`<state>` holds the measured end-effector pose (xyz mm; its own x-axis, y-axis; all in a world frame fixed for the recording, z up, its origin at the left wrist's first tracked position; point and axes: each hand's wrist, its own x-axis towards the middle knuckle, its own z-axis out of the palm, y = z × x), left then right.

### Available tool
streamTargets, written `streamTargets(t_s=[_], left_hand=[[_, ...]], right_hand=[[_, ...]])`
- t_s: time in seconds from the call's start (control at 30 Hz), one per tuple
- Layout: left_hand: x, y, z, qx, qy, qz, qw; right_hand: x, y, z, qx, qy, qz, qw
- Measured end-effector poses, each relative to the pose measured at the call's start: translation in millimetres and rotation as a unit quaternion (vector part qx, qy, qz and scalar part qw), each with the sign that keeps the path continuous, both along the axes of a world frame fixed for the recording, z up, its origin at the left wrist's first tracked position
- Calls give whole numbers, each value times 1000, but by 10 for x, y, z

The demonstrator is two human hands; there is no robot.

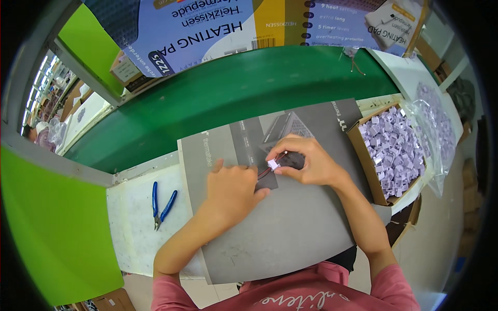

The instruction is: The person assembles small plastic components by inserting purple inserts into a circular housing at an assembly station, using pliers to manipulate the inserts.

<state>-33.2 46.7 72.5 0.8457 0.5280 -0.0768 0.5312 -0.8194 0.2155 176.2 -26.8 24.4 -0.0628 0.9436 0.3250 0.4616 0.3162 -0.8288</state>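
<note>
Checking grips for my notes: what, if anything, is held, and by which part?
The right hand pinches a small white connector by its body; thin wires reach the left hand, whose hold, if any, is hidden.

blue-handled pliers (155, 206) lie spread on the white tabletop (127, 223) at left; a green belt (233, 88) crosses the far side, a printed blue-and-yellow carton (207, 33) at its far edge; a lime panel (52, 228) stands near left.

Green belt (249, 85) and bulk parts (392, 151) show a factory.
</note>
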Motion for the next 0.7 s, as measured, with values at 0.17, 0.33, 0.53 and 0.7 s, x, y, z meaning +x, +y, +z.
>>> streamTargets(t_s=[0.17,0.33,0.53,0.7], left_hand=[[61,-18,-114,29,-12,24,999],[79,-53,-79,3,7,7,1000],[-239,-182,271,66,57,-40,995],[-133,-111,89,39,113,-24,993]], right_hand=[[-51,-3,-25,14,-35,-2,999],[-115,-19,-75,5,-78,1,997],[-169,-33,-73,14,-139,19,990],[-259,-43,-111,63,-146,19,987]])
